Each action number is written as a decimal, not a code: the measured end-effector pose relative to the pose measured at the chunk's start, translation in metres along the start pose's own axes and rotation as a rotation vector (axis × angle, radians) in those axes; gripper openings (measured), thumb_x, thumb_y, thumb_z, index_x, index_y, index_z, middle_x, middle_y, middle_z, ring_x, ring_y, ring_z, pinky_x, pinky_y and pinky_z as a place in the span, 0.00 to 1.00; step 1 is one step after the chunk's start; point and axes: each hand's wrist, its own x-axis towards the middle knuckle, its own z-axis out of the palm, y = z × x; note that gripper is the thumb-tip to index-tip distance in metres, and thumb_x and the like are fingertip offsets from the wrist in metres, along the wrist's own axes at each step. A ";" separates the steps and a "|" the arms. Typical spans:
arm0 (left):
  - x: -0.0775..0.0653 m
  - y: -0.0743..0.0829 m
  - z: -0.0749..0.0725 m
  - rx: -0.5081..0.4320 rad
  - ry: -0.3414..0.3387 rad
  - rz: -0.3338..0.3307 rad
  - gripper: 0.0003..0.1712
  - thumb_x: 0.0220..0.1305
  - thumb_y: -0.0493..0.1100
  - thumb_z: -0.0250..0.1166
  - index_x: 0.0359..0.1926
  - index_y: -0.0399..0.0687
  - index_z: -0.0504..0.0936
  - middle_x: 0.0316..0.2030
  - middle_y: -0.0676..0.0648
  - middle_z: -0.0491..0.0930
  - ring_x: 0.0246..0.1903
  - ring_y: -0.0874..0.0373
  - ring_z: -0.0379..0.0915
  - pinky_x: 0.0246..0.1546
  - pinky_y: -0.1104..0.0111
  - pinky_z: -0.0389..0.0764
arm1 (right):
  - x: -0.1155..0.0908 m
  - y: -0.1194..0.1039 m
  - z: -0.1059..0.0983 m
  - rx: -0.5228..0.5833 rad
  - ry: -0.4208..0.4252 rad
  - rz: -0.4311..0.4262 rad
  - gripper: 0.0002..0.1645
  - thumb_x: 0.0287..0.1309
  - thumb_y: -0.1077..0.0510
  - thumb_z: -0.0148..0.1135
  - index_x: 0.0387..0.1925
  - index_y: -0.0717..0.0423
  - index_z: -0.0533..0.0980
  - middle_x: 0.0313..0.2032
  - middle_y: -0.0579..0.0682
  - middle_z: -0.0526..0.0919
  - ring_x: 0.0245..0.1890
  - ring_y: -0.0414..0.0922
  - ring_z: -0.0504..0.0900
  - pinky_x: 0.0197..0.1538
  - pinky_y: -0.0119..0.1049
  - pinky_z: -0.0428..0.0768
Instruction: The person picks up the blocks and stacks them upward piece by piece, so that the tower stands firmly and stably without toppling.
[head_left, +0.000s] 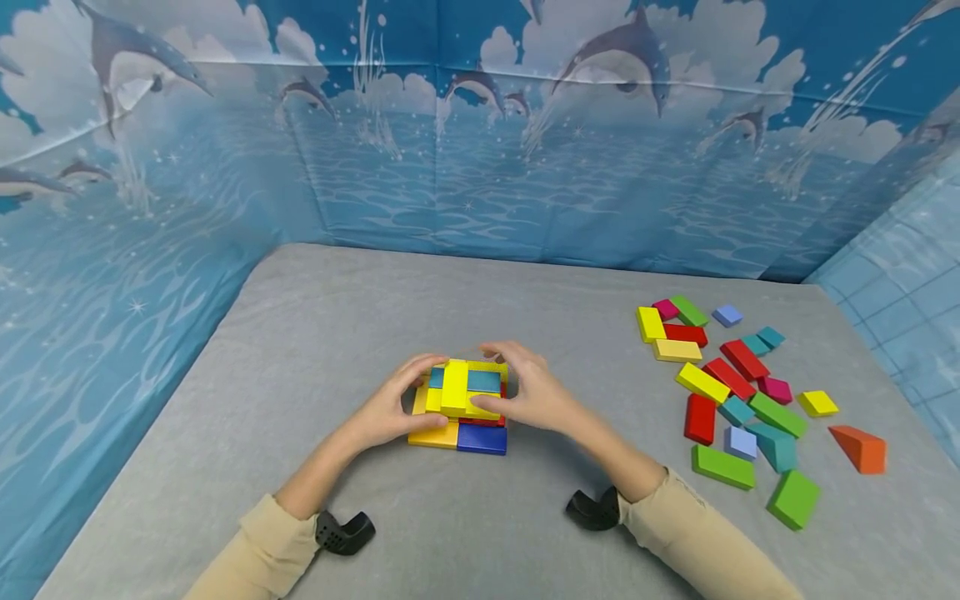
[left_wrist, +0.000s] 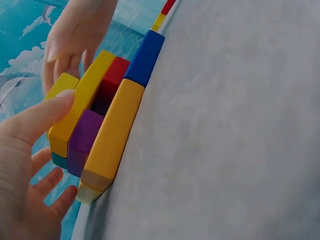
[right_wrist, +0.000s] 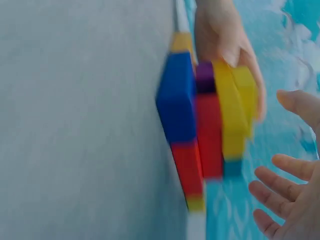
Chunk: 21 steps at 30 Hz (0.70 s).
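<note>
A: Where's the stack (head_left: pixel 459 407)?

B: On the grey cloth (head_left: pixel 480 533), in front of the person, between both hands. Its top block (head_left: pixel 454 385) is yellow, long axis running away from the person.

A: And under that?

B: A yellow cross block (left_wrist: pixel 86 97) runs left to right, beneath the near end of the top block. At the bottom front, an orange block (head_left: pixel 431 435) and a blue block (head_left: pixel 482 439) sit end to end, also left to right.

A: What's hard to make out?

B: The purple block (left_wrist: pixel 84 140) shows in the wrist views but not from the head. The hands cover parts of the stack's sides. The right wrist view is blurred, and each wrist view cuts off its own hand at the edge.

A: The hands?

B: The left hand (head_left: pixel 390 408) is spread at the stack's left side, thumb against the cross block; I can't tell whether its index finger touches. The right hand (head_left: pixel 536 387) is spread too, at the right end, thumb apart from the blocks.

A: Farther out?

B: Loose blocks (head_left: pixel 737 412) lie to the right, with an orange wedge (head_left: pixel 862 451) beyond them. A dolphin curtain (head_left: pixel 480 200) hangs behind.
</note>
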 end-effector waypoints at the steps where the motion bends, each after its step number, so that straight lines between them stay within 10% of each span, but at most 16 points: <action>1: 0.000 -0.004 0.001 0.013 0.003 0.005 0.39 0.51 0.40 0.69 0.64 0.49 0.63 0.64 0.46 0.60 0.62 0.51 0.54 0.58 0.50 0.60 | -0.005 0.005 -0.006 0.007 0.013 0.011 0.38 0.48 0.48 0.67 0.60 0.55 0.65 0.54 0.56 0.72 0.51 0.51 0.71 0.56 0.56 0.64; 10: 0.003 -0.002 0.006 0.098 -0.003 0.018 0.37 0.52 0.46 0.69 0.63 0.55 0.65 0.65 0.49 0.60 0.64 0.50 0.50 0.60 0.44 0.54 | -0.070 0.079 -0.080 -0.042 0.147 0.089 0.31 0.52 0.62 0.65 0.58 0.64 0.66 0.52 0.63 0.72 0.49 0.58 0.70 0.48 0.57 0.70; 21: 0.006 -0.004 0.009 0.127 0.004 -0.017 0.33 0.53 0.48 0.68 0.60 0.55 0.69 0.62 0.49 0.62 0.61 0.51 0.55 0.59 0.48 0.59 | -0.139 0.140 -0.150 -0.203 -0.043 0.358 0.26 0.58 0.61 0.58 0.57 0.66 0.64 0.51 0.66 0.69 0.48 0.59 0.67 0.47 0.61 0.70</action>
